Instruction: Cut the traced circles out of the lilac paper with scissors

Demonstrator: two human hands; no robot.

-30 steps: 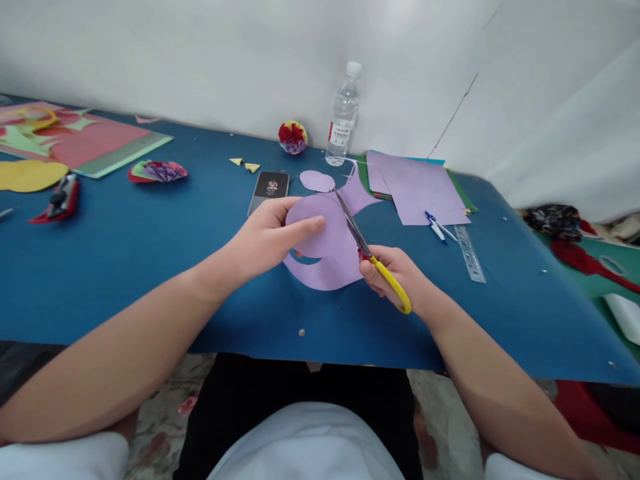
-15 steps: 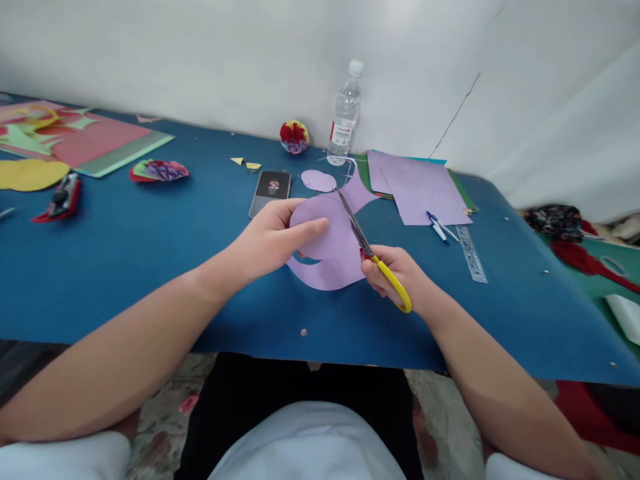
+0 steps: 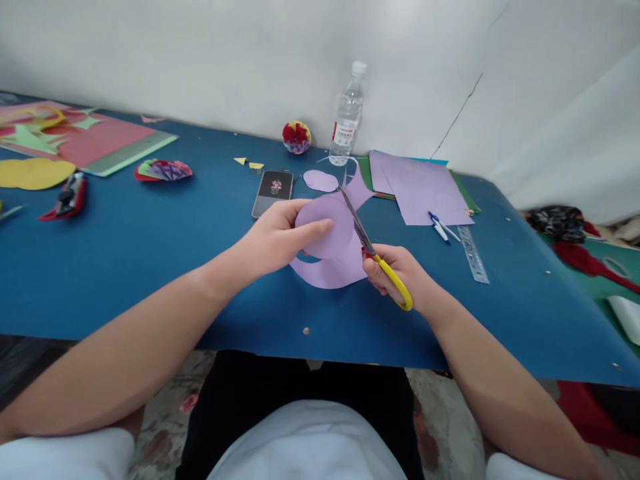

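My left hand (image 3: 287,235) pinches a sheet of purple paper (image 3: 331,272), thumb on top and the other fingers mostly hidden beneath. A rounded purple disc shape (image 3: 336,233), partly cut from the sheet, lies under the thumb, with curved offcut strips hanging around it. My right hand (image 3: 393,272) is closed around the yellow-handled scissors (image 3: 395,283). Their blades point up and left, along the right edge of the disc. Just beyond the blade tips, a cut purple paper shape (image 3: 321,181) rests on the table.
A phone (image 3: 273,193) lies behind my left hand. Farther back are a water bottle (image 3: 347,115) and a colourful paper ball (image 3: 297,137). Purple sheets (image 3: 425,190), pens (image 3: 440,228) and a clear ruler (image 3: 473,255) lie right. Leftward are a folded paper piece (image 3: 163,171) and a red stapler (image 3: 69,198).
The scissor blades and the disc have shifted slightly against each other, and the disc is turned a little. The whole view has moved slightly. Both hands keep their holds.
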